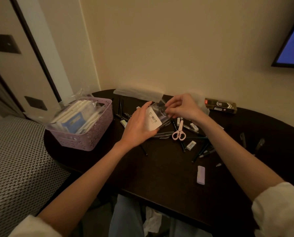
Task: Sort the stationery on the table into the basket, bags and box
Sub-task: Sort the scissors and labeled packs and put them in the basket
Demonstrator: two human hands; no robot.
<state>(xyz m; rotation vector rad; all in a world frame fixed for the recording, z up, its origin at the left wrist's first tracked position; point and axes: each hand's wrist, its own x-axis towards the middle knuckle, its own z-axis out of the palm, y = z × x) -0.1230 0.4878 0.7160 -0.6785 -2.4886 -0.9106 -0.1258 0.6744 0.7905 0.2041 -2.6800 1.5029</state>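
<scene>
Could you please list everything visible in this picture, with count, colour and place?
basket: one, lilac, table's left end, full of packets
clear bag: one, white label, held over the table's middle
scissors: one pair, pink, right of the bag
box: one, black and gold, by the wall
white erasers: several, scattered
pastel eraser: one, near the front edge
pens and pencils: many, dark, strewn about
table: one, dark
screen: one, blue, upper right
left hand: holds the bag
right hand: pinches the bag's top
</scene>
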